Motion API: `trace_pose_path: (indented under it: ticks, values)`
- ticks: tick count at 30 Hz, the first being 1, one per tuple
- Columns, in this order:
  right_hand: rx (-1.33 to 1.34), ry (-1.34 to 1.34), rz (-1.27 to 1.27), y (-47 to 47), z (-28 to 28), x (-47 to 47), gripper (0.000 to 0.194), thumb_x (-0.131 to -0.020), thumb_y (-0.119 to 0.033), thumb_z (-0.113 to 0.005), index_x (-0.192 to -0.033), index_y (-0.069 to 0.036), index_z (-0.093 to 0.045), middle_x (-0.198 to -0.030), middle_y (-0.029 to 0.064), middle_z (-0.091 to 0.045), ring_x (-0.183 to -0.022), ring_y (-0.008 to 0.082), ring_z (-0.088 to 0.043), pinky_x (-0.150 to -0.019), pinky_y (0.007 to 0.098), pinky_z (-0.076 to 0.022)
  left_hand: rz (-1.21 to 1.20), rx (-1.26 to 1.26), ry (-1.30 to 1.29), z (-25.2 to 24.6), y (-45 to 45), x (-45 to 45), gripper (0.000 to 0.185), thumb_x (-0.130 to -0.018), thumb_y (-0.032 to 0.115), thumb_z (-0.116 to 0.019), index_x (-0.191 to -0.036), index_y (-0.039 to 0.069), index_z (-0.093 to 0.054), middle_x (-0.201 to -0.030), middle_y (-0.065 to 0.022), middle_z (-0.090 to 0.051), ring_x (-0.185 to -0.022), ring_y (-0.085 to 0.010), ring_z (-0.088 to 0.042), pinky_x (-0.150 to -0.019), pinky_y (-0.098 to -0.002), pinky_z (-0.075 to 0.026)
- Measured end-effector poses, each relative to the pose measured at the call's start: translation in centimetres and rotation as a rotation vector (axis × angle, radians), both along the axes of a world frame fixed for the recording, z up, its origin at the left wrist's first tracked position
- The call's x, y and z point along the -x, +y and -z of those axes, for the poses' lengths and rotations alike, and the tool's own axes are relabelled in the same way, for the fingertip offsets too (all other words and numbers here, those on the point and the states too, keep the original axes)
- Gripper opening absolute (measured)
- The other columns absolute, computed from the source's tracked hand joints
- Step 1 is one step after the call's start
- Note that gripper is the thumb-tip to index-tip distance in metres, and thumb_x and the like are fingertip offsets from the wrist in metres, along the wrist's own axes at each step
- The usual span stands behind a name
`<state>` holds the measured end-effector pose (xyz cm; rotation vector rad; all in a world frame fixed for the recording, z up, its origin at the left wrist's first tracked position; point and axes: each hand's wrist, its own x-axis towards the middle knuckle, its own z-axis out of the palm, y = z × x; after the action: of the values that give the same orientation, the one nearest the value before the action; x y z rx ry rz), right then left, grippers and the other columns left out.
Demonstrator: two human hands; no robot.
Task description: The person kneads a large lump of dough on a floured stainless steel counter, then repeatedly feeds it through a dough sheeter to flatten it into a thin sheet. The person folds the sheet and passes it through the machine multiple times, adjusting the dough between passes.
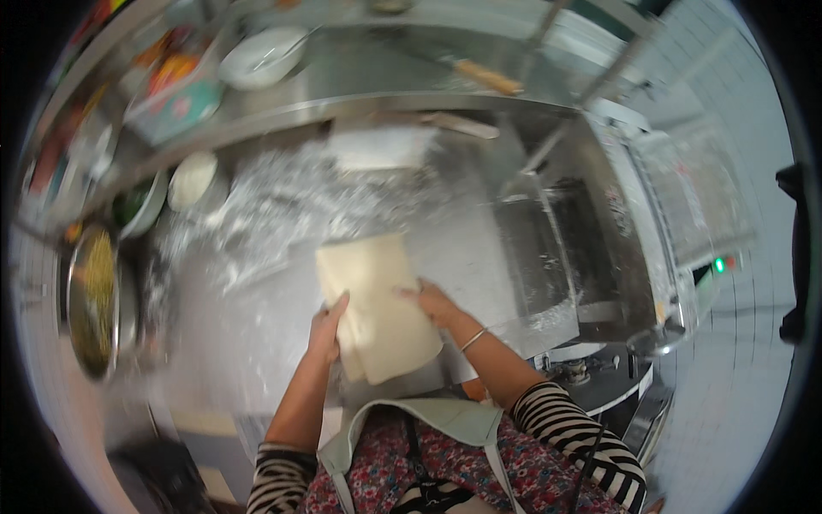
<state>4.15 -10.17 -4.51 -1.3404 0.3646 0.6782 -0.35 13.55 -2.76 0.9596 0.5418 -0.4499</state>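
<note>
A folded sheet of pale dough (379,308) is held between both hands, over the near part of a floured stainless steel worktop (231,327). On its left edge is my left hand (328,326), the thumb on top and the other fingers hidden beneath. My right hand (435,303) grips the right edge, its thumb lying on the upper face; a bangle circles that wrist. Layers show along the dough's left and lower edges. White flour (282,193) is spread across the worktop beyond the dough.
At left stand a metal bowl of yellow shreds (99,289), a bowl with something green (144,209) and a container of white contents (194,182). A pale block or board (382,148) lies at the back. A shelf above holds a white bowl (263,58) and a wooden-handled tool (488,77).
</note>
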Motion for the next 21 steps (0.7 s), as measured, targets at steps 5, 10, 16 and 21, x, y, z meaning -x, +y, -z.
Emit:
trace_pose_path:
  ticks: [5,10,16,21]
  values:
    - [-0.093,-0.019,0.135,-4.0,-9.5,4.8,0.058,-0.082,-0.017,-0.073,-0.129,0.006,-0.048,-0.115,0.0167,-0.062,-0.098,0.0235,-0.063,-0.084,0.0341,-0.0526,0.181,0.198,0.002,-4.3,-4.6,0.0,0.055,-0.086,0.019,-0.066,-0.129,-0.010,-0.046,-0.115,-0.0213,-0.061,-0.102,-0.0302,-0.063,-0.084,-0.0405,-0.054]
    - [-0.063,-0.317,0.565,-14.3,-19.7,9.6,0.055,-0.079,-0.012,-0.073,-0.125,0.006,-0.051,-0.109,0.0144,-0.064,-0.093,0.0222,-0.064,-0.083,0.0328,-0.0527,0.510,0.127,-0.260,-15.7,-16.2,-3.5,0.050,-0.082,0.015,-0.066,-0.125,-0.007,-0.052,-0.110,-0.0168,-0.063,-0.099,-0.0273,-0.064,-0.084,-0.0373,-0.053]
    - [0.112,-0.954,1.068,-30.0,-38.0,10.1,0.043,-0.077,-0.008,-0.073,-0.116,0.005,-0.057,-0.103,0.0142,-0.065,-0.089,0.0221,-0.066,-0.077,0.0339,-0.0558,0.787,0.216,-0.962,-35.4,-38.9,-12.0,0.045,-0.078,0.018,-0.074,-0.115,-0.003,-0.060,-0.104,-0.0120,-0.065,-0.091,-0.0187,-0.063,-0.079,-0.0350,-0.051]
    - [0.297,-1.328,1.215,-45.4,-47.0,4.8,0.044,-0.085,-0.028,-0.071,-0.108,0.008,-0.058,-0.100,0.0125,-0.063,-0.083,0.0166,-0.061,-0.075,0.0302,-0.0507,0.078,-0.024,-1.474,-45.7,-54.0,-18.8,0.074,-0.080,0.034,-0.075,-0.129,-0.013,-0.046,-0.120,-0.0213,-0.060,-0.108,-0.0237,-0.058,-0.092,-0.0317,-0.045]
